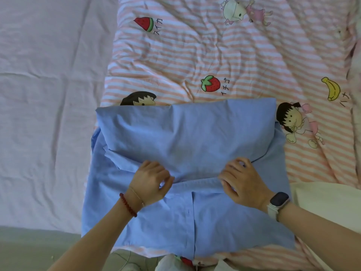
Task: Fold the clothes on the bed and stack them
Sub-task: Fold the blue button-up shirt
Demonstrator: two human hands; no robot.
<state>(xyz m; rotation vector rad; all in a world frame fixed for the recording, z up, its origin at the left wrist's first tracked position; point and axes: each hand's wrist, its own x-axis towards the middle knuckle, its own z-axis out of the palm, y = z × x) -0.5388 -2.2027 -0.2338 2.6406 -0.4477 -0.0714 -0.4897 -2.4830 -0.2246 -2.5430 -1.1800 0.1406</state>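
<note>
Near hem: the blue shirt (187, 222) lies flat on the striped quilt (214, 61), its lower edge hanging close to the bed's near side, button placket running up the middle.
Left hand (150, 182): fingers curled, pinching the folded edge of the cloth at mid-shirt; a red bead bracelet (128, 205) sits on the wrist.
Right hand (242, 182): fingers bent and gripping the same folded edge further right; a watch (278, 201) on the wrist.
Folded part: the far portion is doubled over toward the hands, puffy and creased, not yet pressed flat.
Handling: judged thin, light and limp; it should slide little on cotton, but sags and wrinkles wherever unsupported.
Where to hold: best taken at the fold edge, hands spread toward the sides, then smoothed with flat palms.
Far side: plain pale sheet (48, 94) to the left of the quilt.
</note>
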